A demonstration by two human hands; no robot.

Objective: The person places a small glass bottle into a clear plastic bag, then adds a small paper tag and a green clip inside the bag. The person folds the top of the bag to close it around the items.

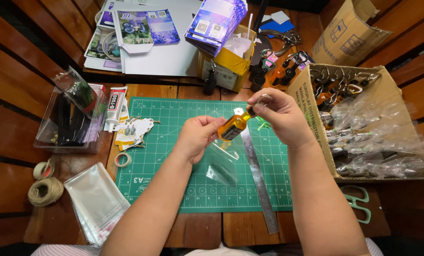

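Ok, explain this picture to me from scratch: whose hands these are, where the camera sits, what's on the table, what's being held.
There is one picture, taken by a camera on a person's head looking down at their own bare hands. The left hand and right hand together hold a small amber bottle with a dark label, above a green cutting mat. On the mat lies a metal ruler. To the left are clear plastic bags, a twine ball and a glue tube. At right is a cardboard box of bagged items, and green scissors.

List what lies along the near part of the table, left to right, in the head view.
Twine ball → clear bags → green mat → steel ruler → green scissors.
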